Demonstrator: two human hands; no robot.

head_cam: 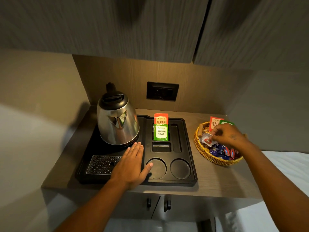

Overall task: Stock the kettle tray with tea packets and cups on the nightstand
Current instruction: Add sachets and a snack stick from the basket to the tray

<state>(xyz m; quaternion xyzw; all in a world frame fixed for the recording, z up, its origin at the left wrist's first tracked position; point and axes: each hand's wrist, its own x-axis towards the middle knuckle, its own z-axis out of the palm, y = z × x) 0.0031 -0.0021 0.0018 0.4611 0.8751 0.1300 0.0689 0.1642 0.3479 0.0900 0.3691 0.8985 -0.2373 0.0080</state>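
Observation:
A black kettle tray (189,141) sits on the wooden nightstand, with a steel kettle (117,121) at its back left. An orange tea packet (161,118) and a green tea packet (160,132) stand upright in its middle slots. Two round cup wells (180,168) at the front hold nothing. My left hand (132,163) lies flat and open on the tray, its thumb at the left well's edge. My right hand (229,136) reaches into a wicker basket (205,153) and pinches a white sachet (207,139) with a red mark. No cups are in view.
The basket also holds an orange and a green tea packet (215,123) at the back and several blue and red sachets (223,152). A wall socket (162,91) is behind the tray. Cupboards hang overhead; a white bed lies at the right.

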